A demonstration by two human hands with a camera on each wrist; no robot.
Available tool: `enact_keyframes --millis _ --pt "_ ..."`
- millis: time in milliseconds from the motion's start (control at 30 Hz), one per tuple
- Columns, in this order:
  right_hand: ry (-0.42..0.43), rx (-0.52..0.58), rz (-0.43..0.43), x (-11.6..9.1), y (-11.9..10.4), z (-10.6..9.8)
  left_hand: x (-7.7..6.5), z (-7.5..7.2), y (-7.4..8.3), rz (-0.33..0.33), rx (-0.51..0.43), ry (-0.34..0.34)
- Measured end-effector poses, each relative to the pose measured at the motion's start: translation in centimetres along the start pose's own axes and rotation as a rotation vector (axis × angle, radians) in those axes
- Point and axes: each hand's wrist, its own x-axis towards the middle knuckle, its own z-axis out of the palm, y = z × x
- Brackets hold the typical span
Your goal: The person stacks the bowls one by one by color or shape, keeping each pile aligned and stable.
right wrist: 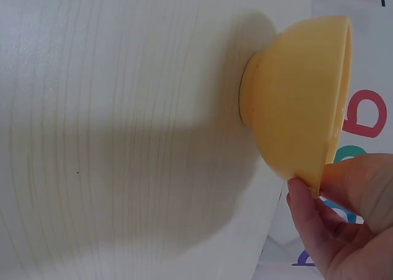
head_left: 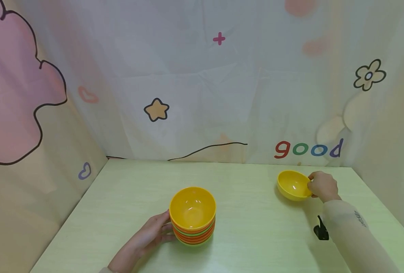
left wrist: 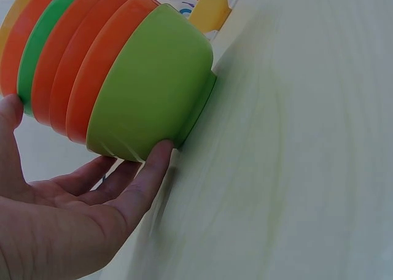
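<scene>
A stack of nested bowls (head_left: 194, 231) stands on the table in the middle of the head view. Its top bowl is yellow, with orange and green ones under it and a light green bowl (left wrist: 153, 83) at the bottom. My left hand (head_left: 153, 232) rests against the stack's left side, thumb by the upper bowls and fingertips along the bottom one. Far to the right, a single yellow bowl (head_left: 292, 185) is upright and slightly tilted, close over the table. My right hand (head_left: 324, 185) pinches its right rim between thumb and fingers, as the right wrist view (right wrist: 344, 225) confirms.
The pale wooden table (head_left: 242, 227) ends at a printed cloth backdrop (head_left: 188, 83) behind and at the sides. A small black object (head_left: 321, 230) shows beside the right sleeve (head_left: 352, 231).
</scene>
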Motion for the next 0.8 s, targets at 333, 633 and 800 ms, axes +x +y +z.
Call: enact_keyframes --millis 333,633,800 --pt "-0.001 0.011 0.020 0.27 0.12 0.26 0.07 -0.03 0.10 -0.005 -0.003 -0.002" --pt "-0.003 0.012 0.024 0.34 0.09 0.28 -0.04 -0.17 0.05 0.002 0.002 -0.019" --pt "0.002 0.011 0.035 0.23 -0.02 0.17 -0.09 -0.13 0.07 0.007 0.004 -0.024"
